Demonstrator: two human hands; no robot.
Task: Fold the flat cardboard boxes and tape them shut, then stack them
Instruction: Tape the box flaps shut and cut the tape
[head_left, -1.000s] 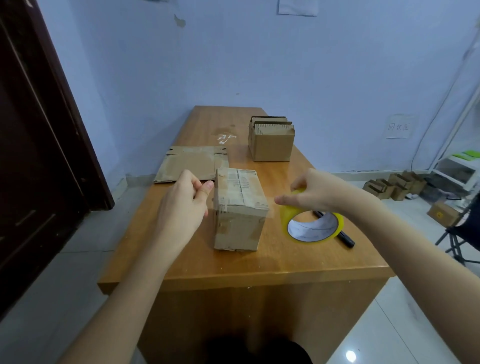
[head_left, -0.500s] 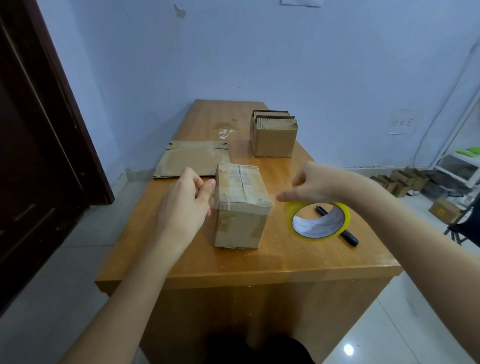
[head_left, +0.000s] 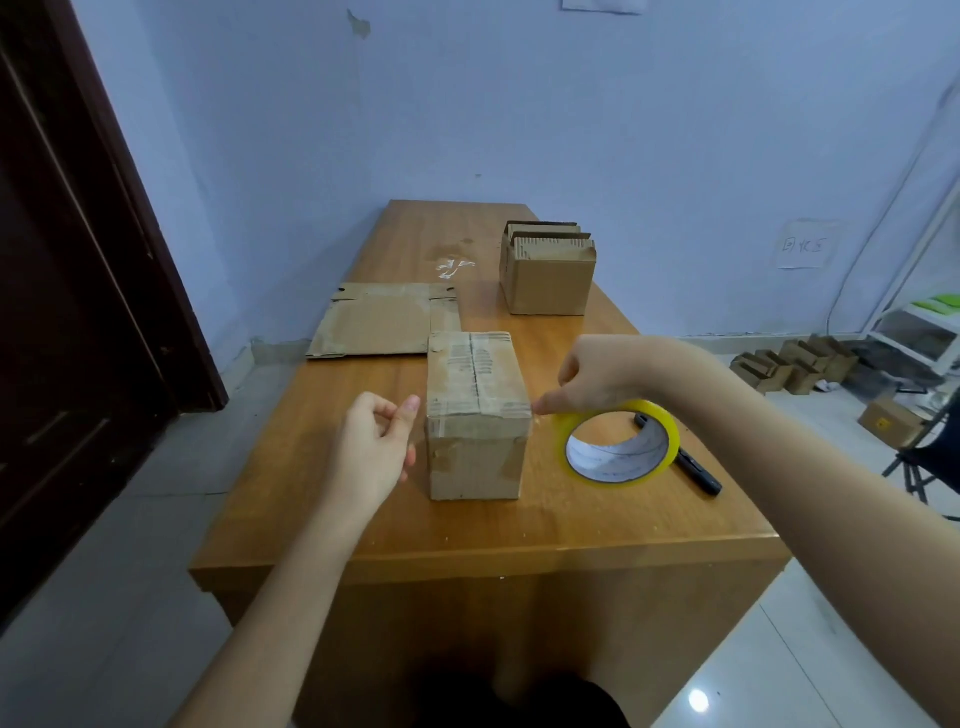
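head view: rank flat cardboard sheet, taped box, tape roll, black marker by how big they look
1. flat cardboard sheet and taped box: look alike, the box is nearer, so unranked
2. tape roll
3. black marker

Your taped box (head_left: 475, 415) has bare table (head_left: 467, 525) in front; tape roll (head_left: 621, 447) and marker (head_left: 691, 465) crowd its right.

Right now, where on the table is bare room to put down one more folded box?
Bare wood lies along the near table edge, in front of the taped box, and at the far end behind the flat cardboard. It is crowded right of the taped box: tape roll, black marker and right hand.
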